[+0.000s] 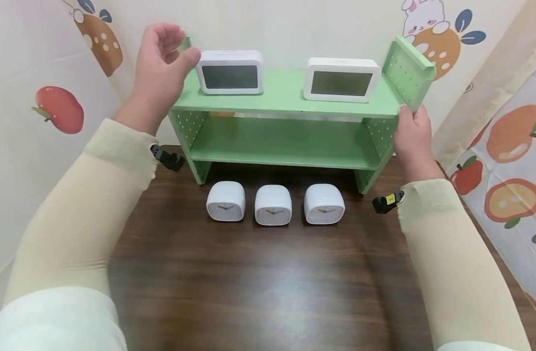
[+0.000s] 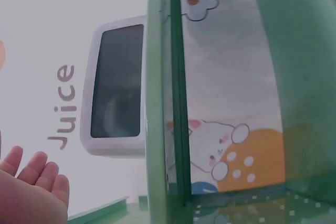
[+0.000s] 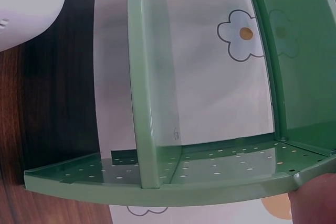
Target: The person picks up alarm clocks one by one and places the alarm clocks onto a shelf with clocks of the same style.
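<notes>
A green two-tier shelf rack (image 1: 285, 140) stands at the back of the table. Two white digital clocks with dark blank screens are on its top board: the left digital clock (image 1: 230, 76) and the right digital clock (image 1: 342, 80). My left hand (image 1: 160, 78) is raised at the rack's left end, beside the left clock, fingers loosely bent and holding nothing. The left wrist view shows its fingers (image 2: 39, 179) apart from that clock. My right hand (image 1: 413, 139) grips the front edge of the rack's right side panel (image 1: 408, 73); its fingers are partly hidden behind the panel.
Three small white analog clocks stand in a row before the rack: a left one (image 1: 226, 201), a middle one (image 1: 273, 205) and a right one (image 1: 324, 204). The dark wooden table (image 1: 259, 282) extends toward me. Fruit-printed curtains (image 1: 505, 156) hang around it.
</notes>
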Motion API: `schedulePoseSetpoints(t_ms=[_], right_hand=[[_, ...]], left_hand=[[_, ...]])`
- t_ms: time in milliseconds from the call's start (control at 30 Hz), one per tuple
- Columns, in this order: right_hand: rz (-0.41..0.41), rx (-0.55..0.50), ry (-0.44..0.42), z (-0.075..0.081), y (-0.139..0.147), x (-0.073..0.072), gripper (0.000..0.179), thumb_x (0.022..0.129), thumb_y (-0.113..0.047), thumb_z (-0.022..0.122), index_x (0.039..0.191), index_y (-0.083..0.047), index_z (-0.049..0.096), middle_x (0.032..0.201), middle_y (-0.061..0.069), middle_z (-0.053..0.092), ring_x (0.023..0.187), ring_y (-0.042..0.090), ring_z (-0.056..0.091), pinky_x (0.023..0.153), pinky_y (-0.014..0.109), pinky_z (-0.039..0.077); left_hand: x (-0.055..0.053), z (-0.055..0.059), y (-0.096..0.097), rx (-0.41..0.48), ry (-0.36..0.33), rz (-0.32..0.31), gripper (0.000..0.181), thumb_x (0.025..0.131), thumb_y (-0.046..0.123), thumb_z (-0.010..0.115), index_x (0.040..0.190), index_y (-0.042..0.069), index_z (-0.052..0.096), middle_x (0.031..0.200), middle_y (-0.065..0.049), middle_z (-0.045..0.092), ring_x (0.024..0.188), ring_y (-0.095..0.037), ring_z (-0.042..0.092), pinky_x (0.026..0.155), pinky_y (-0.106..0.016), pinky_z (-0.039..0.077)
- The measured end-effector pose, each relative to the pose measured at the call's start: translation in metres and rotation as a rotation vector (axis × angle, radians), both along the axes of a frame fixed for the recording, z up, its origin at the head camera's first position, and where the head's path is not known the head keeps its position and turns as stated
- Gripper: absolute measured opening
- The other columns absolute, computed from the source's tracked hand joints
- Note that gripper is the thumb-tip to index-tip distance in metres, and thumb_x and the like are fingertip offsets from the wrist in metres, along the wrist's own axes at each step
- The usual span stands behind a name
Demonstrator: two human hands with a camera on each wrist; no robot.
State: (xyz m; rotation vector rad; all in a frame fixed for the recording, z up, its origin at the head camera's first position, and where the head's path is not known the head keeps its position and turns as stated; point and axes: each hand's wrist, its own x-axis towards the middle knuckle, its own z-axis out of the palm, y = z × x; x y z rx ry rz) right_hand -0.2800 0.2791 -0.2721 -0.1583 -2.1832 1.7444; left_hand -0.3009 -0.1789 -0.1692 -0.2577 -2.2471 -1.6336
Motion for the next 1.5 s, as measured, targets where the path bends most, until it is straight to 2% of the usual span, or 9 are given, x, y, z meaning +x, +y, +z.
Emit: schedulePoseSetpoints(t_ms=[167, 367, 500, 633, 767, 1033, 1167, 1267, 1500], right_hand=[[0.015, 0.003, -0.006, 0.001, -0.002, -0.001, 0.048, 0.111, -0.036, 0.030, 0.156, -0.021, 0.039, 0.149, 0.001, 0.050, 0.130, 0.011, 0.049, 0.118, 0.034, 0.031], [0.022, 0.000, 0.005, 0.000, -0.005, -0.002, 0.047, 0.111, -0.035, 0.031, 0.155, -0.021, 0.041, 0.147, 0.001, 0.051, 0.129, 0.011, 0.050, 0.117, 0.034, 0.033], [0.012, 0.002, -0.008, 0.001, -0.004, -0.002, 0.047, 0.111, -0.037, 0.031, 0.155, -0.022, 0.041, 0.146, 0.000, 0.052, 0.127, 0.010, 0.050, 0.117, 0.035, 0.033], [0.004, -0.014, -0.003, 0.002, -0.003, -0.002, 0.047, 0.110, -0.037, 0.033, 0.154, -0.021, 0.041, 0.144, 0.000, 0.052, 0.126, 0.010, 0.051, 0.116, 0.035, 0.034], [0.004, -0.015, 0.013, 0.001, -0.003, -0.002, 0.047, 0.110, -0.035, 0.033, 0.153, -0.020, 0.043, 0.143, 0.001, 0.053, 0.126, 0.010, 0.051, 0.116, 0.034, 0.034], [0.015, -0.038, -0.007, 0.002, -0.002, 0.000, 0.047, 0.111, -0.036, 0.032, 0.156, -0.022, 0.039, 0.148, 0.000, 0.051, 0.130, 0.010, 0.049, 0.118, 0.034, 0.031], [0.013, -0.042, 0.007, 0.001, -0.001, 0.000, 0.046, 0.111, -0.035, 0.033, 0.154, -0.021, 0.041, 0.144, 0.000, 0.053, 0.127, 0.010, 0.051, 0.117, 0.034, 0.033], [0.009, -0.035, 0.019, 0.000, -0.001, 0.000, 0.046, 0.111, -0.034, 0.033, 0.153, -0.020, 0.043, 0.142, 0.000, 0.054, 0.125, 0.010, 0.053, 0.117, 0.034, 0.034], [0.010, -0.028, 0.019, 0.000, 0.000, 0.000, 0.046, 0.111, -0.034, 0.033, 0.153, -0.020, 0.043, 0.141, 0.000, 0.055, 0.124, 0.010, 0.053, 0.117, 0.034, 0.034]], left_hand=[[0.017, -0.006, -0.009, -0.058, 0.038, -0.014, 0.058, 0.097, 0.022, 0.069, 0.147, 0.013, 0.040, 0.150, 0.000, 0.047, 0.140, -0.009, 0.039, 0.112, -0.011, 0.026], [0.036, -0.020, -0.020, -0.067, 0.033, -0.031, 0.059, 0.096, 0.020, 0.069, 0.146, 0.012, 0.039, 0.150, -0.002, 0.046, 0.141, -0.010, 0.039, 0.114, -0.013, 0.025], [0.048, -0.032, -0.024, 0.016, 0.026, -0.010, 0.057, 0.096, 0.020, 0.068, 0.145, 0.012, 0.041, 0.148, -0.003, 0.048, 0.139, -0.012, 0.041, 0.114, -0.016, 0.028], [0.059, -0.048, -0.026, 0.176, 0.059, 0.007, 0.055, 0.093, 0.016, 0.071, 0.141, 0.010, 0.044, 0.143, -0.005, 0.050, 0.138, -0.016, 0.043, 0.115, -0.019, 0.029], [0.071, -0.067, -0.029, 0.284, 0.102, -0.003, 0.060, 0.089, 0.013, 0.076, 0.139, 0.007, 0.045, 0.143, -0.009, 0.051, 0.139, -0.021, 0.043, 0.116, -0.021, 0.030], [0.098, -0.117, -0.027, 0.355, 0.113, -0.061, 0.071, 0.085, 0.017, 0.086, 0.140, 0.002, 0.045, 0.147, -0.017, 0.049, 0.141, -0.028, 0.041, 0.118, -0.029, 0.030], [0.109, -0.146, -0.023, 0.322, 0.098, -0.063, 0.068, 0.088, 0.015, 0.083, 0.141, 0.002, 0.044, 0.146, -0.014, 0.049, 0.141, -0.027, 0.041, 0.120, -0.031, 0.029], [0.113, -0.166, -0.019, 0.274, 0.125, -0.076, 0.063, 0.090, 0.007, 0.079, 0.141, -0.001, 0.043, 0.144, -0.012, 0.050, 0.141, -0.027, 0.040, 0.121, -0.035, 0.027], [0.122, -0.193, -0.004, 0.189, 0.138, -0.057, 0.062, 0.089, -0.004, 0.075, 0.142, -0.004, 0.042, 0.145, -0.015, 0.050, 0.142, -0.021, 0.041, 0.121, -0.036, 0.027]])
